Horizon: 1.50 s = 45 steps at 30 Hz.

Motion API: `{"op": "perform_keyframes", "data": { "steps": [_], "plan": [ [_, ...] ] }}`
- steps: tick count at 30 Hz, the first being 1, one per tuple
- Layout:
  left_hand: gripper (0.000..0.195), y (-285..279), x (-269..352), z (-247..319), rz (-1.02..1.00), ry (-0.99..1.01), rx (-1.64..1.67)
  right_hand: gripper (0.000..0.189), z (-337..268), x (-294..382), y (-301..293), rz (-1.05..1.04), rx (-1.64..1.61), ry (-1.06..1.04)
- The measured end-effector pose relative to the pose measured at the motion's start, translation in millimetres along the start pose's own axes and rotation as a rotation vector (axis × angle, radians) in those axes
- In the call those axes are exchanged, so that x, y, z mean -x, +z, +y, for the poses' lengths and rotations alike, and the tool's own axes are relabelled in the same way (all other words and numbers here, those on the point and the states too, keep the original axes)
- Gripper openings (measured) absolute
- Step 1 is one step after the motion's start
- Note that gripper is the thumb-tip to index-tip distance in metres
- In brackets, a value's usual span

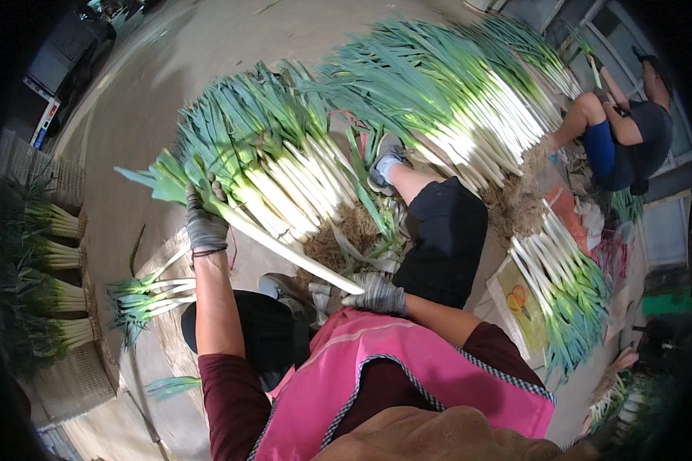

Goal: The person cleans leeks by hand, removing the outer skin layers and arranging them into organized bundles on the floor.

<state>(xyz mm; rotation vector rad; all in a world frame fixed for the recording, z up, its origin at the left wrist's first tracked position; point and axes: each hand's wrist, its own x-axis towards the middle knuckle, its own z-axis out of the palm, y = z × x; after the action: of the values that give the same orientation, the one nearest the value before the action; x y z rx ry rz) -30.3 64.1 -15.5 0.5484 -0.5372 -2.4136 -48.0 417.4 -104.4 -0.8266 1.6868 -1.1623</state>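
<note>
A long leek slants across in front of me, green leaves up to the left and white end down to the right. My left hand, in a grey dirt-stained glove, grips it where the leaves begin. At the other end my right hand, also gloved, closes around the white tip by my pink apron. Just beyond lies a heap of leeks, roots towards me. Loose stripped leaves lie between that heap and my shoe.
A larger leek row spreads at the upper right, near a seated person. White-stemmed leeks lie right, beside orange-handled scissors. A few leeks lie left. Bundles sit by plastic crates at far left.
</note>
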Motion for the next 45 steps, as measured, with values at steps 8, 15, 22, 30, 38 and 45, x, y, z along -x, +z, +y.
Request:
{"op": "perform_keyframes", "data": {
  "steps": [8,15,22,30,38,45],
  "plan": [
    [0.047,71.1,56.8,-85.6,-0.763,0.065,-1.018,0.025,-61.8,15.6,-61.2,0.402,-0.317,-0.265],
    [0.035,44.5,32.6,-100.3,-0.683,-0.087,-1.345,0.024,-64.4,46.7,-287.5,0.813,-0.193,-0.243],
    [0.034,28.7,40.5,-121.7,-0.817,-0.051,-1.727,0.022,116.5,133.2,-465.9,1.613,-0.639,-0.095],
    [0.038,16.0,44.8,-115.6,-0.89,-0.028,-1.909,0.022,89.5,17.8,-315.5,1.166,-0.006,-0.232],
    [0.003,20.7,35.0,-106.6,-1.216,0.399,-2.384,0.031,-20.6,-77.9,-224.8,0.884,0.017,-0.351],
    [0.007,9.6,62.6,-65.3,-1.008,-0.04,-2.74,0.028,98.2,-195.2,-140.1,0.867,-0.189,-0.176]
  ]
}}
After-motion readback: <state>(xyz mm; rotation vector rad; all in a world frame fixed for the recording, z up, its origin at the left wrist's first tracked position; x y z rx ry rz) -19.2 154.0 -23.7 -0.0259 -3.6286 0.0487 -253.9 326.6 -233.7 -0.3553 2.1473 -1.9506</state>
